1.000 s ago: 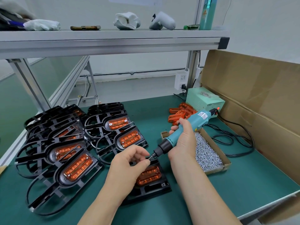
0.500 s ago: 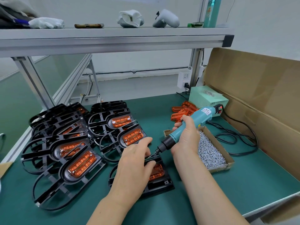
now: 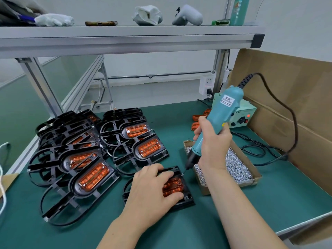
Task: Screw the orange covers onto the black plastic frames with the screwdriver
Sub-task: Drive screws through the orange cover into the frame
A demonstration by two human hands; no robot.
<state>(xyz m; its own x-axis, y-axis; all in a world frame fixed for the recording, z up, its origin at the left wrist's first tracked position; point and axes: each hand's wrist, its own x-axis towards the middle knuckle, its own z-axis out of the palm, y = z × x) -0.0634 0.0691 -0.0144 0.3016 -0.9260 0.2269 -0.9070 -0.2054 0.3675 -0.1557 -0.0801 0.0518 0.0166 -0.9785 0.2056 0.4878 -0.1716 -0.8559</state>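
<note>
A black plastic frame (image 3: 186,199) lies on the green mat in front of me with an orange cover (image 3: 175,186) set in it. My left hand (image 3: 152,191) rests on the frame and cover, fingers spread over them, pressing down. My right hand (image 3: 212,146) grips the teal electric screwdriver (image 3: 218,119), held nearly upright. Its bit tip carries a screw (image 3: 183,174) at the far right corner of the cover.
Several finished frames with orange covers (image 3: 93,175) are stacked to the left. A cardboard tray of screws (image 3: 235,168) sits right of the frame. Loose orange covers (image 3: 197,119), a power unit (image 3: 240,117) and its cable (image 3: 269,153) lie behind; a cardboard wall (image 3: 291,105) bounds the right.
My left hand let go of the bit tip and came down flat on the frame and cover. The screwdriver swung from slanted to nearly upright, tip lowered to the cover's corner.
</note>
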